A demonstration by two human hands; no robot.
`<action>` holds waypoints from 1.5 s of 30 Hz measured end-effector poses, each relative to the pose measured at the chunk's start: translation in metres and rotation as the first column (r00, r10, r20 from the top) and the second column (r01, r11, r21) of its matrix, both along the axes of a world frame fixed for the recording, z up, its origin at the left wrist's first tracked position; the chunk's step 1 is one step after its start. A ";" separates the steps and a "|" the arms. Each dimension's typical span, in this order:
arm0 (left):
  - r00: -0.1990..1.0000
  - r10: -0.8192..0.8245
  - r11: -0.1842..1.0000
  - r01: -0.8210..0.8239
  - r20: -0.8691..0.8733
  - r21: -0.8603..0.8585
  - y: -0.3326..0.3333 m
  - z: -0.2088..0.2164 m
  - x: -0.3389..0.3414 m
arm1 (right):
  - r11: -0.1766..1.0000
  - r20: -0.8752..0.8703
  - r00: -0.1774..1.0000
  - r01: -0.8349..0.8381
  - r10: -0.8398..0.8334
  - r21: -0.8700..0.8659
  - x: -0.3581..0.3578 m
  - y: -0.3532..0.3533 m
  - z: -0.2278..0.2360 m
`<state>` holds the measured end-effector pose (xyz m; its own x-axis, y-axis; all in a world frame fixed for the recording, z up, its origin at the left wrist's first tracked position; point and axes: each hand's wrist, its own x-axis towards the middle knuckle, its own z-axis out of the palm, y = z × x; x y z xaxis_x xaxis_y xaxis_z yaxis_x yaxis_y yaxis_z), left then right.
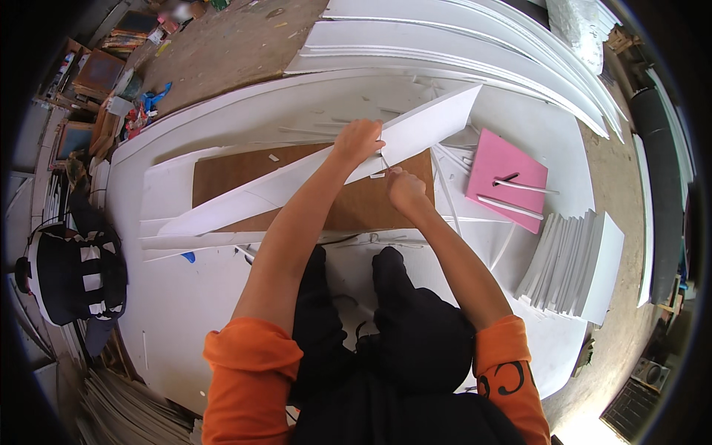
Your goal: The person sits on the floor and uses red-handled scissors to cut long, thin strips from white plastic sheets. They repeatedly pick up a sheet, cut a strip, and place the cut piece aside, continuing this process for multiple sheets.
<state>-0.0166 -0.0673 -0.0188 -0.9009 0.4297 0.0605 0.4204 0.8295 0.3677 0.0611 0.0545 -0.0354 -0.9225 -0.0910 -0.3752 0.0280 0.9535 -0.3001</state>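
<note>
A long white board strip lies slanted across a brown wooden board. My left hand is closed at the strip's upper edge, gripping it near the middle. Just below and to the right, my right hand is closed round a knife, whose handle is hidden in the fist. Its thin blade points up and meets the strip beside my left fingers. A small white offcut rests on the wood near my right hand.
To the right lie a pink square board with white slivers on it and a stack of white panels. Long white sheets are piled at the far side. A black-and-white bag sits at the left.
</note>
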 end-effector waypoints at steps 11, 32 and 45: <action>0.997 -0.081 0.996 0.081 -0.008 0.036 -0.005 -0.006 0.003 | 0.986 0.202 0.978 -0.078 0.047 0.145 -0.025 -0.012 -0.023; 1.000 -0.031 0.999 0.031 -0.004 -0.029 0.003 -0.006 0.015 | 0.991 0.197 0.979 0.031 -0.057 0.130 0.019 -0.005 -0.002; 1.000 -0.007 1.000 0.007 0.026 0.016 0.000 -0.007 0.005 | 0.998 0.219 0.973 0.068 -0.070 0.018 -0.012 -0.011 -0.035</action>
